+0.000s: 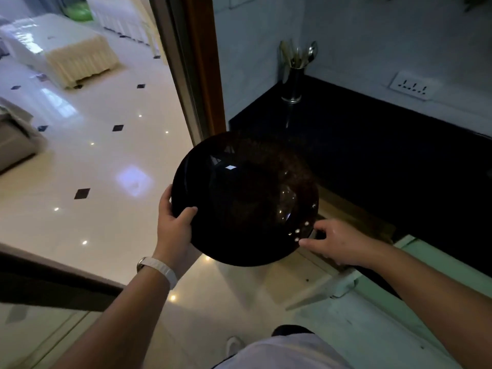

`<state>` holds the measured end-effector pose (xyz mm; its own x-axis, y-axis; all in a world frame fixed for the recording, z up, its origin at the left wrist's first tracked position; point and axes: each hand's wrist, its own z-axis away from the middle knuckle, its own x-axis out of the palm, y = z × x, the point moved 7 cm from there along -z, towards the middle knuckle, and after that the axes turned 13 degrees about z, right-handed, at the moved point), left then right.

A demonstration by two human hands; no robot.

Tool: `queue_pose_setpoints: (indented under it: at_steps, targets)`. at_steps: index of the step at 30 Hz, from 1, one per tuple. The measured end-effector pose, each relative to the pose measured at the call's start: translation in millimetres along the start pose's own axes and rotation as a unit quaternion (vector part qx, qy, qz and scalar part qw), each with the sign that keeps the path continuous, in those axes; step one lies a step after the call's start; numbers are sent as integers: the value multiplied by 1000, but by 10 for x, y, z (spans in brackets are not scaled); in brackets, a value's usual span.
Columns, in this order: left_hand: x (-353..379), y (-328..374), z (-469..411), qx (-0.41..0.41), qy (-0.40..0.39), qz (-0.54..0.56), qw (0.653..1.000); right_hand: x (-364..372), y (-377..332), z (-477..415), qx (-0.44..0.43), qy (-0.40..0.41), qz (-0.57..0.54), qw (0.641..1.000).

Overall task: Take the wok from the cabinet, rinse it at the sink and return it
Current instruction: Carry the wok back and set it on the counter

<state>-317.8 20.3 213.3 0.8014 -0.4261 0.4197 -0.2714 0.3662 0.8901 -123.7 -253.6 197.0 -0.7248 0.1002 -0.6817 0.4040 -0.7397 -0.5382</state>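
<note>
A large round black wok [245, 198] hangs in the air in front of me, tilted with its glossy inside facing up. My left hand [174, 225] grips its left rim, thumb over the edge. My right hand [338, 242] holds the handle end at the wok's lower right, beside three pale rivets; the handle itself is mostly hidden under my fingers. The wok sits just off the front edge of a black countertop [372, 145]. Below my right hand an open cabinet door [343, 283] shows. No sink is in view.
A steel holder with spoons [292, 75] stands at the counter's back left corner. A wall socket [411, 86] sits above the counter. A brown door frame [202, 62] divides the kitchen from a glossy tiled room [87, 161] with covered furniture on the left.
</note>
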Motion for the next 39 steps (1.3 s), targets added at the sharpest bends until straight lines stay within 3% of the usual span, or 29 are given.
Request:
queue_pose_setpoints:
  at_steps: [6,14,26,39]
  targets:
    - [227,-151,-575,-44,-52,-6,998,-95,60,-116,42,40,-10,998]
    - [707,-510,-1361,-89,-114,-93,985,-309,314,-494,85,78,-55,992]
    - [2024,-997,-2302,-128,-177,-122,968,-993,881,-977,149,132,-76,977]
    - [3531,-1851,-2773,-151,-343,-167,912,-1532,1511,-935,265,200,-96,938]
